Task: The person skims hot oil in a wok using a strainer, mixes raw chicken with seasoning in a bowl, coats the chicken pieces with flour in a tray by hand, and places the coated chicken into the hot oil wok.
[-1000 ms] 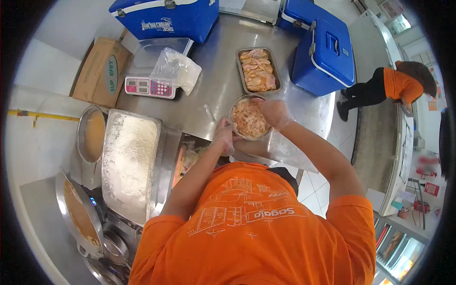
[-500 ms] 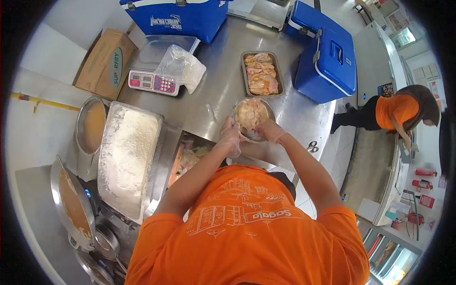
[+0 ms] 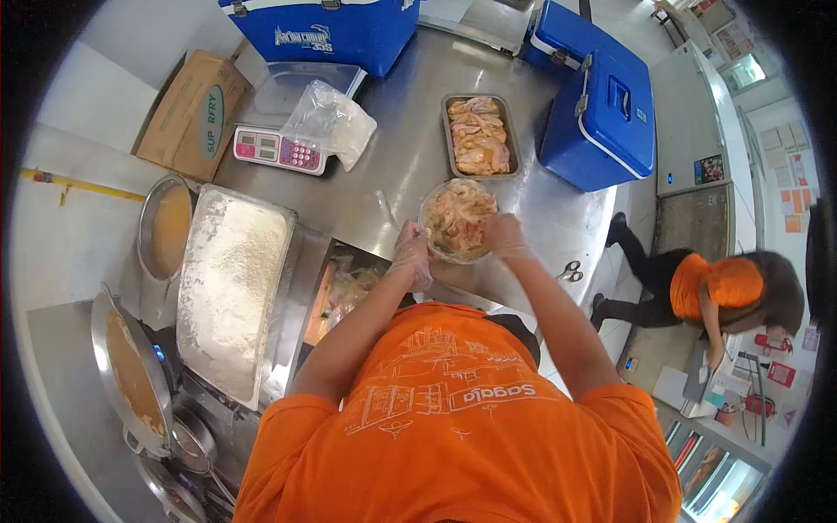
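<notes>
A round metal bowl (image 3: 425,228) of pale, wet, shredded-looking food, perhaps raw meat in marinade, stands on the steel table before me. My left hand (image 3: 413,251), in a clear plastic glove, is closed on the bowl's left rim. At the bowl's right side my right hand (image 3: 506,235), also gloved, has its fingers curled in against the food; what they hold is hidden. Just beyond the bowl lies a metal tray (image 3: 514,148) of raw, yellowish chicken pieces (image 3: 479,138).
Blue coolers (image 3: 602,122) stand at the right and back. A scale (image 3: 275,150) bears a plastic bag (image 3: 336,122). To the left are a flour tray (image 3: 235,279) and pans (image 3: 131,375). Scissors (image 3: 571,271) lie near the right edge. A co-worker (image 3: 719,292) bends over a counter at right.
My right hand has moved up and slightly right from inside the bowl to its right side. The food looks looser and spread out. The co-worker has shifted toward the lower part of the view.
</notes>
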A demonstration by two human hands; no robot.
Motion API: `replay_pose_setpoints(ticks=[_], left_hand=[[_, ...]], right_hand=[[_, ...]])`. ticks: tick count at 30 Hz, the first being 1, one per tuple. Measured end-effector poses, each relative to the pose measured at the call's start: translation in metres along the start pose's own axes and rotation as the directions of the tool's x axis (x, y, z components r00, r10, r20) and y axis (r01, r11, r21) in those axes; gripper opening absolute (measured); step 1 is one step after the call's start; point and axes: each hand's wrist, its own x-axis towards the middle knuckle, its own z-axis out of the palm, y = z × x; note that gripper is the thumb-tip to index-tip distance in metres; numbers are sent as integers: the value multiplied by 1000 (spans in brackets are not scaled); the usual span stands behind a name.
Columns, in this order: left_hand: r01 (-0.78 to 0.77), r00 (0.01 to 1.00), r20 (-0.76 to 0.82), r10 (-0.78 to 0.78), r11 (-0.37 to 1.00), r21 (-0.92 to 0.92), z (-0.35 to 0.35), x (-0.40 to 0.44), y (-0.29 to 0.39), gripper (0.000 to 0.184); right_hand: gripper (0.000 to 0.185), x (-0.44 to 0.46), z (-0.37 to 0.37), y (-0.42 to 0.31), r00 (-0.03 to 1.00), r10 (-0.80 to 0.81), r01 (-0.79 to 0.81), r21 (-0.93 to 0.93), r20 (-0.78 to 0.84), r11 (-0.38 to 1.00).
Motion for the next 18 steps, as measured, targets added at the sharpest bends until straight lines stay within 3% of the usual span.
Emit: replay_pose_setpoints(ticks=[1, 3, 6, 8, 10, 13, 16, 18], left_hand=[[-23, 1000, -5, 23, 999, 42, -1, -1, 1, 10], [-6, 1000, -1, 6, 1000, 28, -3, -8, 4, 10], [-1, 1000, -2, 1, 999, -33, -3, 5, -6, 11], [0, 1000, 20, 1, 998, -63, -2, 15, -6, 9], [24, 997, 68, -21, 998, -55, -6, 10, -6, 7], [68, 995, 67, -67, 998, -8, -7, 0, 9, 7], [24, 999, 30, -37, 938, 345, -10, -23, 40, 8], [26, 1000, -15, -24, 993, 112, -6, 9, -4, 12]], right_hand=[[30, 2, 3, -19, 991, 119, -120, 5, 63, 993], [35, 2, -15, -46, 969, 29, -4, -101, 245, 995], [32, 32, -10, -19, 958, -99, 129, -95, 269, 987], [30, 43, -42, -13, 947, -140, 170, -80, 290, 982], [32, 25, -147, -42, 903, -126, 172, -78, 411, 982], [32, 31, -90, -41, 979, 18, 11, -140, 204, 990], [44, 19, -49, -54, 962, -78, 119, -146, 261, 982], [44, 47, -22, -34, 951, -64, 72, -14, 304, 997]])
